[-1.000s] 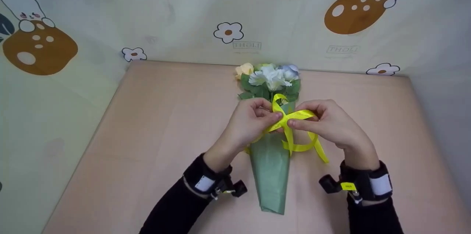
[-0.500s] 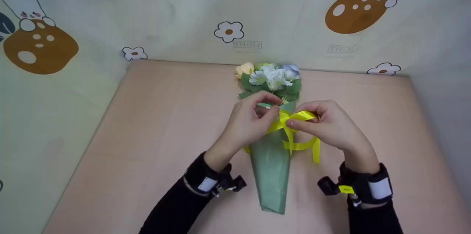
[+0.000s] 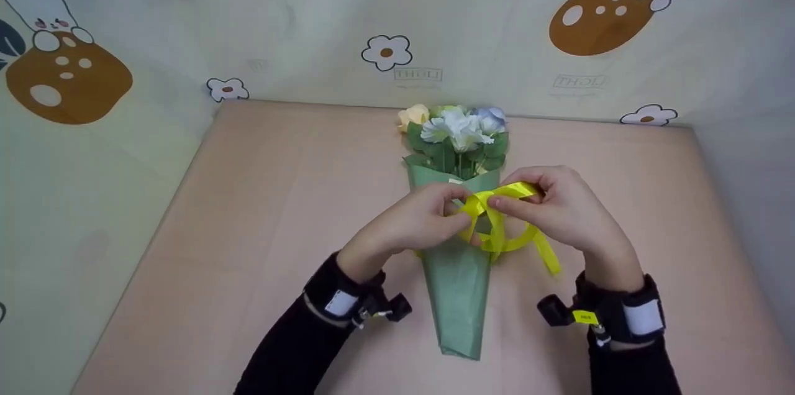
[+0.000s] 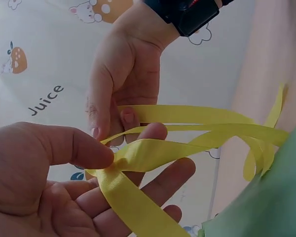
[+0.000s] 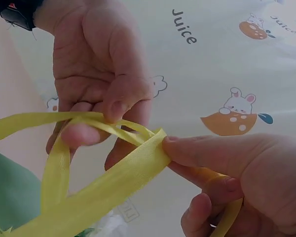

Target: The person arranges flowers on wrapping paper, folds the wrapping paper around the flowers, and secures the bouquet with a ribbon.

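A yellow ribbon (image 3: 495,230) is stretched between both hands over a bouquet wrapped in green paper (image 3: 458,295). My left hand (image 3: 419,218) pinches it on the left; in the left wrist view the thumb presses the ribbon (image 4: 148,154) onto the fingers, where strands cross. On the other side my right hand (image 3: 559,205) pinches a looped part between thumb and forefinger, as the right wrist view shows with its wide ribbon band (image 5: 96,197). A loose ribbon end hangs below the right hand. White, peach and blue flowers (image 3: 459,131) with green leaves top the bouquet.
The bouquet lies on a pale pink-beige tabletop (image 3: 261,208), its narrow end towards me. Behind the table's far edge rises a light wall covering (image 3: 298,22) printed with rabbits and flowers. A black strap with a small camera sits on each wrist.
My left hand left its first pinch, reached up near the paper's top, then came down onto the ribbon. The upright loop near the flowers is gone. My right hand has kept its pinch.
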### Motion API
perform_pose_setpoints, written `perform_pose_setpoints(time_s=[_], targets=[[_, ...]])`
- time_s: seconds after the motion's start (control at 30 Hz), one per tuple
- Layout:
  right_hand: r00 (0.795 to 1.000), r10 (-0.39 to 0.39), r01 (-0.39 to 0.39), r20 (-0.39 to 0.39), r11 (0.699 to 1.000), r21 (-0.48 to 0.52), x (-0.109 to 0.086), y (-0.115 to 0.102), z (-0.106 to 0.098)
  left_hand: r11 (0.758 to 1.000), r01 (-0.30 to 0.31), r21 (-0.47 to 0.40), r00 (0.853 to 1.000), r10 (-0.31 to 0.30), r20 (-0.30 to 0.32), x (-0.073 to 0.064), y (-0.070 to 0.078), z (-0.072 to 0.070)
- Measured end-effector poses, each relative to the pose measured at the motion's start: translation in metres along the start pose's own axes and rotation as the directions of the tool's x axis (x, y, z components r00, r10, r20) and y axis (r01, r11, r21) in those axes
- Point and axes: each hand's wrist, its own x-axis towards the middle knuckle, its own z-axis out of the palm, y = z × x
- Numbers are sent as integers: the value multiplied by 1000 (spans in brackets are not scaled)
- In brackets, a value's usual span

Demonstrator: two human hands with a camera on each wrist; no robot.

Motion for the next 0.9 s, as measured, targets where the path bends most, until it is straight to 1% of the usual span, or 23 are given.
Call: perform_pose_setpoints(time_s=[0.07,0.2,0.27,0.37,0.4,0.47,0.53,0.6,0.67,0.8,0.9], targets=[[1000,20,-20,-9,1000,-1,1,1,1,1000,16,-25,1000,-16,-7,-1,0,-2],[997,65,-64,-32,998,8,3,2,2,1000,18,-5,999,-18,-34,-4,1,-5],[996,78,-78,-37,997,9,4,3,3,1000,3,-14,1000,-3,-19,-5,2,-7],[996,84,-84,-35,996,8,5,4,4,999,-12,-39,1000,12,21,-7,2,-10],[996,84,-84,-33,996,12,5,4,4,999,-13,-34,999,14,29,-7,2,-11],[996,85,-84,-31,996,24,5,5,4,1000,-14,10,1000,14,26,-6,1,-12],[996,87,-86,-27,996,34,6,6,5,996,-2,84,1000,2,2,-6,0,-11],[996,89,-88,-24,995,42,6,6,5,988,10,155,999,-5,-34,-5,-1,-10],[995,92,-91,-22,995,37,6,7,5,978,22,208,998,-10,-57,-5,-1,-8],[995,102,-101,-21,995,24,6,7,5,953,31,300,998,-14,-60,-6,0,-6],[994,106,-106,-20,994,16,7,7,6,925,15,380,1000,-4,-29,-8,0,-7]])
